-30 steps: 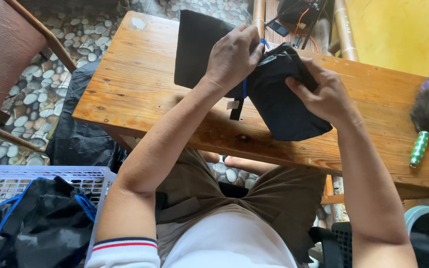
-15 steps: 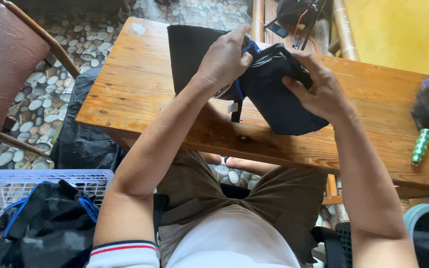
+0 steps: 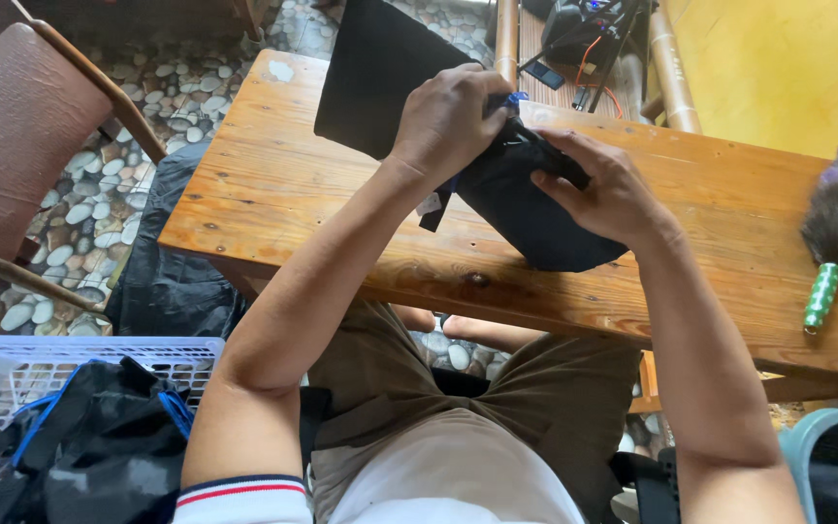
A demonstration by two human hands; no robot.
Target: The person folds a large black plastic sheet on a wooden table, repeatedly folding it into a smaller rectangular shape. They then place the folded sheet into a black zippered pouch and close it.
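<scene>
A small black fabric pouch (image 3: 535, 218) with a blue cord rests on the wooden table (image 3: 264, 184). My left hand (image 3: 448, 121) grips its top edge by the blue cord. My right hand (image 3: 603, 189) pinches the same top edge from the right side. A black flat board (image 3: 375, 73) lies behind the pouch, partly hidden by my left hand.
A feather duster with a green handle (image 3: 831, 247) lies at the table's right end. A white basket (image 3: 31, 374) holding black bags sits at lower left. A brown chair (image 3: 21, 136) stands on the pebble floor. Cables and gear (image 3: 584, 29) lie beyond the table.
Both hands have pressed the pouch down closer to the table and drawn its top tighter. The view has shifted slightly.
</scene>
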